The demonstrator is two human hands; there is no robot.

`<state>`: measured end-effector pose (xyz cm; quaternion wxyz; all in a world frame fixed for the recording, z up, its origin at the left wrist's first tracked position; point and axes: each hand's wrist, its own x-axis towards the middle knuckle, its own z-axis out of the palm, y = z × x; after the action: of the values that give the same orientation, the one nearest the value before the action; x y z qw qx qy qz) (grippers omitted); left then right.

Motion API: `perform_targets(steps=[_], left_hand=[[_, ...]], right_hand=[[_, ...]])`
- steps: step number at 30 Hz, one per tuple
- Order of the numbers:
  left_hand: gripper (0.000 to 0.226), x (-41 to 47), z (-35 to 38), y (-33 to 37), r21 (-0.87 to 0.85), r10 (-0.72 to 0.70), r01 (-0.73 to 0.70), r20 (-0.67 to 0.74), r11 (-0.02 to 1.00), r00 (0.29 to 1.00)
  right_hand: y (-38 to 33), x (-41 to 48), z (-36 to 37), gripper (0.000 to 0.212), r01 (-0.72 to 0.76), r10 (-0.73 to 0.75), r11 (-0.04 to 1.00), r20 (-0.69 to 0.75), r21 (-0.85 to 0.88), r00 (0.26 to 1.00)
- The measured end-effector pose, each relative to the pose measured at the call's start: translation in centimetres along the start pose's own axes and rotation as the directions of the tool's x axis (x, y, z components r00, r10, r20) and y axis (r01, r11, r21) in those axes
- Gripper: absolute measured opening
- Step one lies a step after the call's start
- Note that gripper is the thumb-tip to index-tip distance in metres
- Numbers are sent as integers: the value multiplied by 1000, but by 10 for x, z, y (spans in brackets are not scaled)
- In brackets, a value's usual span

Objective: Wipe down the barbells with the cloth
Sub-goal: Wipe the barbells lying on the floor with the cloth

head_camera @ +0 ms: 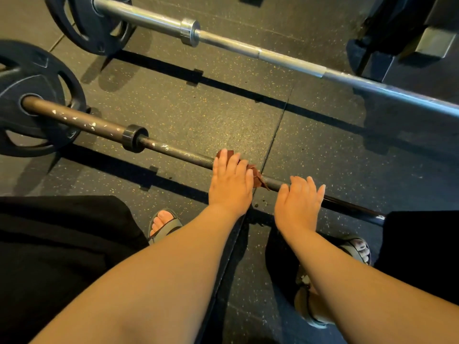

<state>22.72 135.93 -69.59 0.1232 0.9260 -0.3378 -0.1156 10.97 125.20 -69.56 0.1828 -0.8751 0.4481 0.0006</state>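
Left hand (231,181) presses crumpled reddish-brown cloth (259,181) under near-straight fingers onto dark knurled steel barbell (178,151). Right hand (299,202) rests just beside, fingers relaxed over the bar.

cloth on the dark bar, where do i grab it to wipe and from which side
Grip the cloth at its middle, where it drapes over the dark barbell, coming from above like the left hand. The shaft is a thin round rod lying low, so fingers can wrap round it; the loose corner hanging right gives no purchase.
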Motion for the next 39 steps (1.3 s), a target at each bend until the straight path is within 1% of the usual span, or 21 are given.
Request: perform_targets(steps=[2,3,6,10,12,13,14,16,17,18,21,23,25,27,29,30,32,36,38,39], left_hand=[[62,-7,4,14,18,32,-32,4,999,999],[64,-11,8,20,20,65,-65,3,998,998],[57,-18,19,27,50,177,-177,6,983,984],[50,-7,20,12,35,230,-229,-32,973,973],[50,-5,16,-2,15,194,-194,-79,981,978],[51,-4,11,-9,6,135,-135,-104,991,985],[54,-2,7,-15,-23,45,-48,-119,999,992],[59,4,0,-20,-103,-119,107,-119,989,986],[60,6,-2,-18,-128,-145,131,-109,983,983],[61,8,-2,-14,-145,-125,109,-102,983,987],[65,7,-3,-10,-191,28,-36,-44,981,999],[67,4,-6,-22,-158,85,-90,-35,983,996],[64,6,-12,-36,-125,70,-78,-68,989,995],[54,8,-17,-48,-149,-33,19,-95,989,995],[42,10,-21,-54,-233,-156,134,-79,963,985],[40,10,-21,-54,-275,-188,163,-68,948,980],[39,10,-20,-45,-293,-178,152,-65,944,982],[40,5,-14,-36,-276,-93,79,-38,958,995],[40,5,-14,-47,-265,-78,59,-62,963,995],[40,5,-14,-54,-263,-89,65,-82,963,993]], right_hand=[[-1,1,3,43,-17,17,1000,-25,8,1000],[-3,1,4,43,-24,24,1000,-33,11,999],[-2,-1,3,44,-14,14,1000,-53,3,998],[-7,2,7,41,-21,19,999,-76,-25,997],[-13,6,13,44,46,-50,997,-55,-70,997],[-19,9,16,49,85,-89,993,-42,-83,995],[-24,12,18,55,108,-111,991,-31,-83,993],[-35,16,22,61,125,-127,990,-18,-72,992],[-41,16,25,62,134,-136,988,-16,-76,991],[-46,15,27,64,147,-148,986,-14,-84,989],[-53,13,31,69,150,-151,986,-12,-80,988],[-55,14,33,69,131,-133,989,-25,-73,991],[-59,15,34,69,81,-83,995,-27,-49,996],[-66,16,35,71,62,-63,997,-23,-34,998],[-77,14,35,71,110,-110,994,-12,-27,994],[-82,12,36,70,137,-137,990,-6,-16,991],[-89,9,36,69,155,-155,988,-8,19,988],[-89,9,38,60,157,-157,987,2,38,988],[-86,9,38,56,178,-178,984,3,31,984],[-86,9,38,57,181,-181,983,-1,31,984]])
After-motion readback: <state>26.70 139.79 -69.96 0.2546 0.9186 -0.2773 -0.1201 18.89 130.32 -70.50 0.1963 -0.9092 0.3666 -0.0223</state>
